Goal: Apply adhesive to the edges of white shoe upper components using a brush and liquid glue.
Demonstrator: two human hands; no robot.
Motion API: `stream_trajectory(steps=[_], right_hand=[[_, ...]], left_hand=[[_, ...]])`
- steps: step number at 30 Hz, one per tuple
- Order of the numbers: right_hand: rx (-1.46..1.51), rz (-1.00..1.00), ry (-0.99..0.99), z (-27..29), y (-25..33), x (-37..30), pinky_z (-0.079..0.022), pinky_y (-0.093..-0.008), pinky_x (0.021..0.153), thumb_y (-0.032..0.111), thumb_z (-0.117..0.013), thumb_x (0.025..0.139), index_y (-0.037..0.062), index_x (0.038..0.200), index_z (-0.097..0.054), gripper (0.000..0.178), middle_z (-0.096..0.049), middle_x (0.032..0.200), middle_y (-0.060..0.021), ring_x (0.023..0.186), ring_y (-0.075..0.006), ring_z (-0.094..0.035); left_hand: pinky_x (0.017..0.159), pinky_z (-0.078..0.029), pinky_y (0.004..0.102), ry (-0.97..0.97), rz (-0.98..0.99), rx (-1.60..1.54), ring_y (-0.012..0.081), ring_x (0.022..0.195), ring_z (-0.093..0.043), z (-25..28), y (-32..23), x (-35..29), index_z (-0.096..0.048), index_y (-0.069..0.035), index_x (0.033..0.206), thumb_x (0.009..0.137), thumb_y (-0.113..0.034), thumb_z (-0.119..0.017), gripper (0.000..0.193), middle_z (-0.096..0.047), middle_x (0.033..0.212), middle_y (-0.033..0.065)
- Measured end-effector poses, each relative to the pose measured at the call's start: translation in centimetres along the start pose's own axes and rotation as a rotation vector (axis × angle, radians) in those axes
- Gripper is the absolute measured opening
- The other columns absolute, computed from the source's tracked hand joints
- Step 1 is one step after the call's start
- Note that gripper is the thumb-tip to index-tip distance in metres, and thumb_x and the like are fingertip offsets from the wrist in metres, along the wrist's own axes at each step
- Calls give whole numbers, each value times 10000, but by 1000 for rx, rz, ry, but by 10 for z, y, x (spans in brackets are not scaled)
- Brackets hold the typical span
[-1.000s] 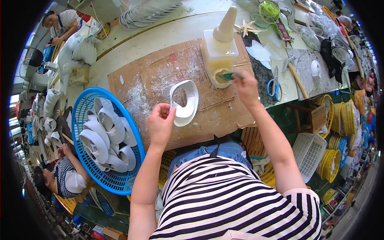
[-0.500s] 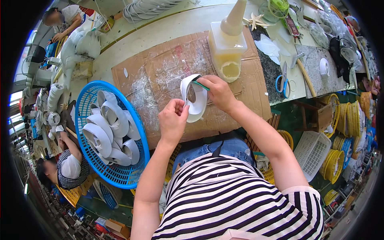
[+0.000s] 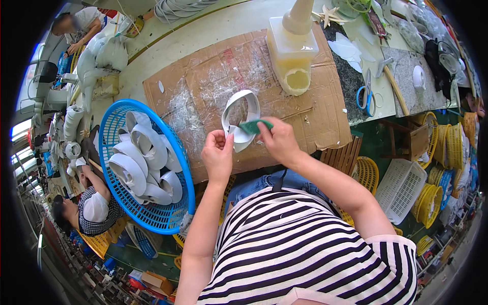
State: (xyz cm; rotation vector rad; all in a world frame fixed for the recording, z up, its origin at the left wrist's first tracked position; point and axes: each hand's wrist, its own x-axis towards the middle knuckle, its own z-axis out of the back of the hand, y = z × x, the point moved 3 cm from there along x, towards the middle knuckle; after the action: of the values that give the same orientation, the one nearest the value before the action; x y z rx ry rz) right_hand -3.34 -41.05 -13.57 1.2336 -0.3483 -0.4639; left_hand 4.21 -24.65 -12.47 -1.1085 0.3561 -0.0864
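Observation:
My left hand (image 3: 218, 155) pinches the near end of a white looped band (image 3: 228, 109), which stands as an oval ring over the cardboard. A flat green tool (image 3: 249, 126), its exact kind unclear, is in the closed fingers of my right hand (image 3: 280, 143). Its dark edge lies against the band's inner side, close to my left fingertips. Beneath both hands is a sheet of brown cardboard (image 3: 300, 122) smeared with whitish residue. Left of my left hand, a blue plastic basket (image 3: 190, 175) holds several similar white bands (image 3: 127, 172).
Behind my right hand stands a squeeze bottle (image 3: 291, 48) of yellowish liquid with a cone spout. Blue-handled scissors (image 3: 365, 96), a wooden-handled hammer (image 3: 396, 91) and a white roll (image 3: 419, 78) lie to the right. Two people sit at the left. Baskets (image 3: 399, 190) stand on the floor.
My right hand has moved from the band's far edge down toward its near end, and the green tool now shows its flat side. The band has turned in my left hand.

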Motion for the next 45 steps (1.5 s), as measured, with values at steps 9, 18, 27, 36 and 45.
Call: stream_trajectory(steps=[9,18,27,36,45], right_hand=[[158,-81,-21,-2,14,21,-509,-272,606,83,-569,889,-10,1022,-625,172,-666,835,-128,681,-175,-657],[45,279,221,8,11,6,-487,-360,672,-8,-579,792,24,961,-610,175,-606,835,-162,776,-342,-605],[267,-117,108,-15,4,16,-487,-349,594,41,-588,839,5,936,-625,110,-618,829,-164,635,-279,-625],[87,311,134,3,22,-2,-489,-316,596,3,-598,827,6,958,-624,134,-624,817,-136,662,-202,-633],[590,-122,-163,56,53,28,-469,-215,578,139,-548,927,-34,940,-626,191,-640,753,-60,625,-94,-590]], left_hand=[[665,-496,230,37,227,-285,95,749,-582,15,12,9,-547,24,1027,825,-22,-646,230,-616,878,53],[754,-492,240,60,267,-446,120,848,-578,16,31,10,-509,35,1082,828,46,-603,272,-596,965,86],[809,-476,248,113,274,-528,132,887,-567,18,29,12,-500,40,1101,805,59,-620,320,-584,992,90],[793,-495,262,97,356,-710,146,894,-584,18,30,13,-490,37,1117,809,58,-617,334,-591,1014,100],[752,-490,246,72,155,-517,137,858,-579,20,-35,18,-514,46,1091,803,62,-602,302,-594,977,89]])
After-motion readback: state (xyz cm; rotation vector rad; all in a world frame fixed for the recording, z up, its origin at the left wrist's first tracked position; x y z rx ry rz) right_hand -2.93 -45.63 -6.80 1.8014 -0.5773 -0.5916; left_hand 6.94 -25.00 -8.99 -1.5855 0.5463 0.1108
